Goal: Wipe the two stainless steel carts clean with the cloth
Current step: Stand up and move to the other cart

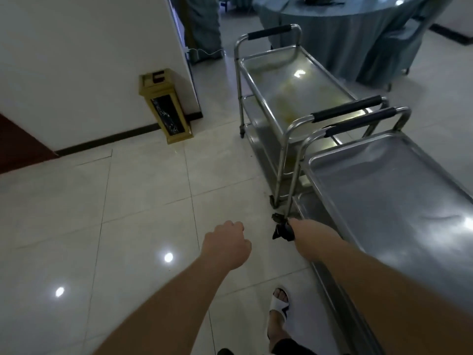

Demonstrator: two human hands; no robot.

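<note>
- The right hand (304,233) reaches down low and grips a dark, crumpled cloth (282,230). The cloth bunches against the thin round leg of the near cart (384,190), at that cart's near left corner, just above its lower shelf.
- The left hand (227,245) hangs over the floor (128,201) with its fingers curled in a loose fist. It holds nothing.
- The near cart is shiny grey metal. Its top is a flat tray with a raised rim and rounded corners. Its bent tube handle has a soft black sleeve.
- The far cart (289,90) stands end to end with it, the two handles side by side. Its top tray looks dull, with yellowish smears.
- The floor is smooth, pale, glossy tile.
- A gold bin (166,106) with a dark panel stands against the white wall.
- A round table (340,29) wears a long grey-blue cloth cover.
- One foot wears a white slipper (280,308).
</note>
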